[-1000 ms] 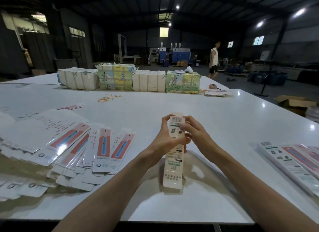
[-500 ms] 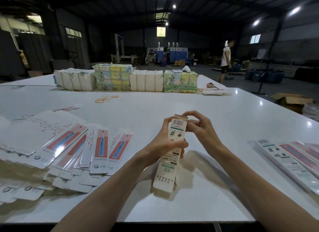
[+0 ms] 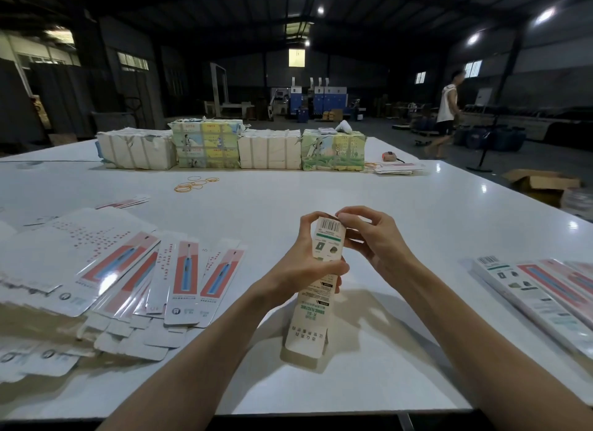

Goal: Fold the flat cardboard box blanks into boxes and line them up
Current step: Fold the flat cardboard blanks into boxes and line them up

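Head view: the left hand (image 3: 298,270) grips the box (image 3: 309,321) round its middle, thumb across the printed front. The right hand (image 3: 375,238) has curled fingers pinching the top flap by the barcode. The box stands tilted over the table (image 3: 353,190), its lower end open and near the surface. Flat blanks (image 3: 186,276) lie fanned at left, a row of boxes (image 3: 529,289) at right, bundles (image 3: 269,148) along the far edge

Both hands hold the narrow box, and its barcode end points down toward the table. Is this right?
Not fully. The head view shows the left hand and right hand holding the narrow box, but its barcode end points up, away from the table.
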The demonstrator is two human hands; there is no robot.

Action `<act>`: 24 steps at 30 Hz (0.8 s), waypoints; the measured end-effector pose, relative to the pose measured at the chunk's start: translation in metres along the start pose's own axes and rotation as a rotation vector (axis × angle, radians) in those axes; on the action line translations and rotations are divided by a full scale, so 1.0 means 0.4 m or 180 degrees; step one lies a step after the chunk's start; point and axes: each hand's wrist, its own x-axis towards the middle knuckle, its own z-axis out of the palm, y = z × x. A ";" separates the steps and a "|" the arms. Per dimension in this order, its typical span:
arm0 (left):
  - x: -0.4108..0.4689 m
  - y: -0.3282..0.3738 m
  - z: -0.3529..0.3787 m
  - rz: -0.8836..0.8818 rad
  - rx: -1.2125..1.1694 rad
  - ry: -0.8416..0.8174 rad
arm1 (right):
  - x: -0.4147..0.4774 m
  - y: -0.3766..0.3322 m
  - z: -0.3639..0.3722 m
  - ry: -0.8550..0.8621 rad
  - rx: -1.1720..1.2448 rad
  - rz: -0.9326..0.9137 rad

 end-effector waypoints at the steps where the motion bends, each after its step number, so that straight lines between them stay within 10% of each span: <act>1: -0.001 0.001 0.000 -0.0006 0.0034 -0.0007 | 0.001 -0.002 -0.002 0.0046 0.0049 0.0033; 24: 0.011 -0.010 -0.009 -0.0067 -0.0239 0.0092 | -0.004 -0.011 -0.003 -0.0529 0.0006 -0.0034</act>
